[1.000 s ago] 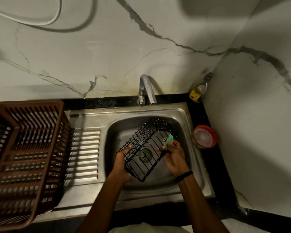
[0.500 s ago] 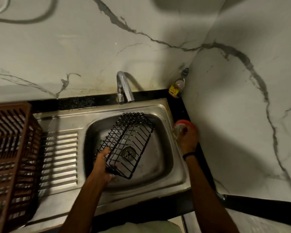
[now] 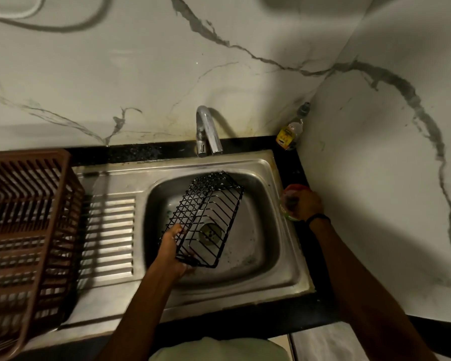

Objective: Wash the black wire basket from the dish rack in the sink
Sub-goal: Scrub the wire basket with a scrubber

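Observation:
The black wire basket [image 3: 206,217] hangs tilted over the steel sink bowl [image 3: 268,225], its open side up and its far end near the tap. My left hand [image 3: 173,252] grips its near left corner, fingers curled round the wires. My right hand [image 3: 306,204] is off to the right, over the red-rimmed round container [image 3: 288,204] on the black counter edge, fingers curled down into it. Whether the green sponge is in that hand is hidden. The brown plastic dish rack [image 3: 24,230] stands at the left on the drainboard.
A chrome tap [image 3: 207,131] stands behind the bowl. A small yellow-labelled bottle [image 3: 289,131] sits in the back right corner. The ribbed drainboard [image 3: 110,235] lies between rack and bowl. Marble walls close in behind and to the right.
My right hand left the basket, where it held a green sponge, and moved right to the red-rimmed container. The left hand keeps holding the basket alone.

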Demonstrator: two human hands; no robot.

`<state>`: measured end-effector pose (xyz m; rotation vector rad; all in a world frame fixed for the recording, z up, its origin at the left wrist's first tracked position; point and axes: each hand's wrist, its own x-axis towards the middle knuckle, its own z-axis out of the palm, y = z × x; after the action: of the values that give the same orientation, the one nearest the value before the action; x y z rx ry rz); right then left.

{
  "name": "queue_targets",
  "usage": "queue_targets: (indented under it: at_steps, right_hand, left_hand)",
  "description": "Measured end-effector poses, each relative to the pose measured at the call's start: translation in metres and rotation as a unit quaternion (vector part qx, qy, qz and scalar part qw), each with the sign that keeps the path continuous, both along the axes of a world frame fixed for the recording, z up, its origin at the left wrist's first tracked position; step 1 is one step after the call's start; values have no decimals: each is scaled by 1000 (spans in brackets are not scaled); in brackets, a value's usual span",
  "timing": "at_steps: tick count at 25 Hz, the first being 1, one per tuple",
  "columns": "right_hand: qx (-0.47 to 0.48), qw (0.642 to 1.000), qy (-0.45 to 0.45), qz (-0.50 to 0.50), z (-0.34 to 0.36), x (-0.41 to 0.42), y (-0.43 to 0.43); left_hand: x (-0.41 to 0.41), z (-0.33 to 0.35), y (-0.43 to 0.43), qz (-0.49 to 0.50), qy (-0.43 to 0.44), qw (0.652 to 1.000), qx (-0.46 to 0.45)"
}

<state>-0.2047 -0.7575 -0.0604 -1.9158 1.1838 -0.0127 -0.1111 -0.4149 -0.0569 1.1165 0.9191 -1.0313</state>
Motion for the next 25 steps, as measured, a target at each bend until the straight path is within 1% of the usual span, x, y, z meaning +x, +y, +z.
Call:
queue_targets:
  at_steps: [2, 4, 5, 6, 7, 8, 9, 10, 11, 12, 13, 14, 15, 16, 17, 18, 19, 20, 22, 23, 25]
  right_hand:
    - [-51, 998, 42, 18, 14, -4, 1]
    - [-112, 993, -10, -39, 22, -10, 4]
    - [-88, 988, -77, -102, 20, -13, 7]
    - [-24, 973, -161, -162, 17, -14, 13]
    - [73, 943, -245, -213, 12, -16, 24]
    - [153, 914, -305, -219, 8, -16, 37]
    - [198, 903, -323, -201, 7, -13, 55]
    - [201, 914, -312, -165, 7, -9, 76]
    - [168, 933, -302, -104, 8, -1, 100]
    - [96, 953, -287, -35, 10, 7, 126]
    - [27, 958, -282, 38, 9, 15, 150]
    - [-33, 954, -282, 95, 10, 21, 174]
    - [-73, 948, -279, 138, 5, 22, 193]
    - [-105, 939, -272, 181, 1, 22, 207]
    - [-148, 929, -270, 203, -4, 19, 215]
    - [-185, 923, -266, 209, -9, 12, 220]
    - [-202, 921, -270, 194, -13, 6, 223]
    - [-191, 931, -271, 151, -13, 2, 226]
    - [-144, 948, -272, 80, -10, 2, 233]
    - [-133, 954, -262, 63, -9, 2, 237]
    - [-115, 953, -273, 71, -12, -7, 244]
  left_hand:
    - [2, 7, -5, 6, 0, 1000, -9]
    - [2, 7, -3, 7, 3, 1000, 1]
    - [2, 4, -4, 0, 8, 1000, 3]
    - [3, 0, -5, -1, 3, 1000, 12]
    - [1, -1, -7, -8, 1, 1000, 19]
    - [0, 4, -8, -9, 1, 1000, 23]
    - [0, 5, -11, -7, 5, 999, 31]
    - [1, 1, -12, 11, 8, 999, 35]
    - [-1, 5, -16, 16, 8, 999, 29]
    - [-5, 10, -19, 4, 1, 1000, 26]
    - [-7, 19, -22, 0, -13, 999, 39]
    - [-9, 19, -23, -1, -24, 998, 51]
    - [-11, 20, -24, 0, -19, 998, 64]
    - [-11, 14, -26, 10, -13, 998, 54]
    - [-12, 17, -26, 12, -8, 998, 56]
    - [-11, 11, -25, 28, -7, 998, 48]
    - [-11, 7, -25, 43, -9, 997, 66]
    - [-13, 6, -24, 60, -14, 993, 100]
    - [-15, 9, -25, 78, -37, 989, 123]
    - [-15, 7, -26, 80, -44, 987, 133]
    - [-16, 6, -25, 67, -35, 987, 141]
